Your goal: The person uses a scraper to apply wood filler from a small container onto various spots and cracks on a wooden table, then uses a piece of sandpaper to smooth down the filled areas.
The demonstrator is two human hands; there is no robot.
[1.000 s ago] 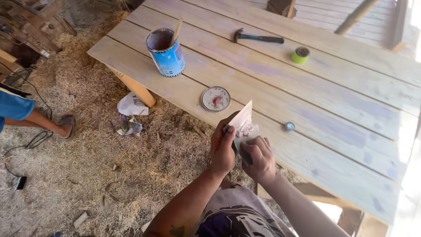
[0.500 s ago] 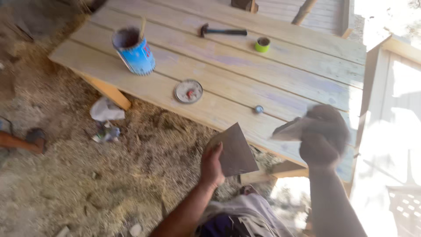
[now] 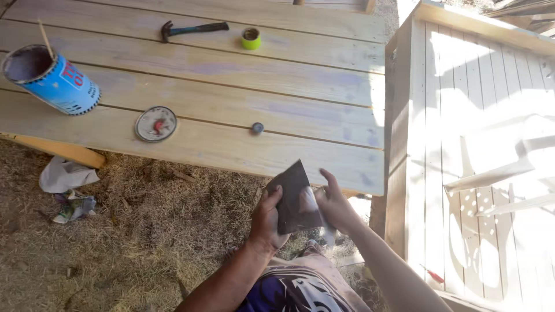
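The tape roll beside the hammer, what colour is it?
Bright yellow-green tape roll, right of the hammer; head view.

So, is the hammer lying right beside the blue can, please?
No, the hammer lies apart from the blue can, nearer the green tape roll.

Dark brown sheet of sandpaper (image 3: 293,196), roughly four-sided with one pointed corner sticking up. Flat, stiff-looking, tilted a little with the point leaning right. Dull, matte face turned toward the camera. Held upright in the air, off the counter's near edge, above the straw-covered ground. Lower left edge pinched in the grip of the left hand (image 3: 267,222), thumb laid across the front face. Right edge met by the grip of the right hand (image 3: 335,205), fingers spread behind and beside it. A pale patch showing at the lower right, between sheet and right palm; cannot tell what it is.
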